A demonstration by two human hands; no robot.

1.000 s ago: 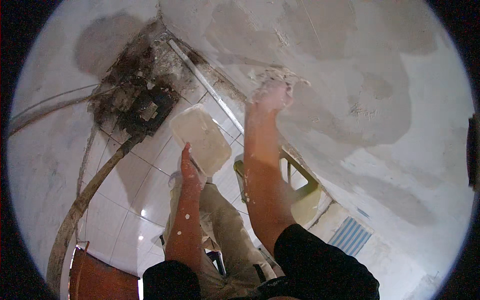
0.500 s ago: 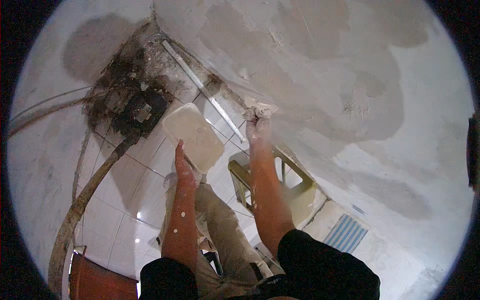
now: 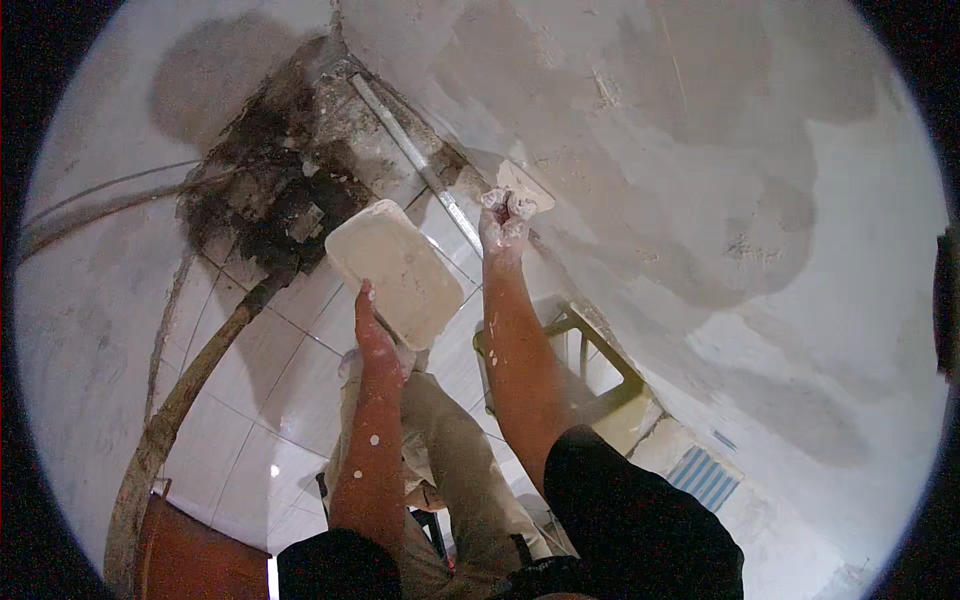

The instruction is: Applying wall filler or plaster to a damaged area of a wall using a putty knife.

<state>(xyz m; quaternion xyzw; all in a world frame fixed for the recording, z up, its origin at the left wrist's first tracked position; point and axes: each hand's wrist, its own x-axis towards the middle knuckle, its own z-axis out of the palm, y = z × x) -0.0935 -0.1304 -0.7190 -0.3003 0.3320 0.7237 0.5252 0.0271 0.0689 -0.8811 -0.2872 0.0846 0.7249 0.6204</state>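
Observation:
My left hand [image 3: 376,345] supports a flat, off-white rectangular board [image 3: 395,270] with rounded corners, thumb along its near edge and the other fingers hidden beneath. To the right and a little farther off, my right hand [image 3: 507,225], its fingers coated in pale plaster, is closed round a putty knife with a broad pale blade [image 3: 530,186]. That blade is at the foot of the patchy grey plastered wall [image 3: 690,200]; whether it touches cannot be told. The knife's handle is hidden in my fingers.
An olive plastic stool [image 3: 625,425] stands beside my right forearm, against the wall. A metal straightedge [image 3: 405,145] lies along the corner. Left of the board are a dark, dirty broken patch [image 3: 275,190] and a thick crusted hose [image 3: 185,400]. A blue-striped piece [image 3: 703,478] lies lower right.
My right hand has moved up and left along the wall's foot, and the blade has turned to show more of its face. The whole view has shifted slightly; my left hand still holds the board.

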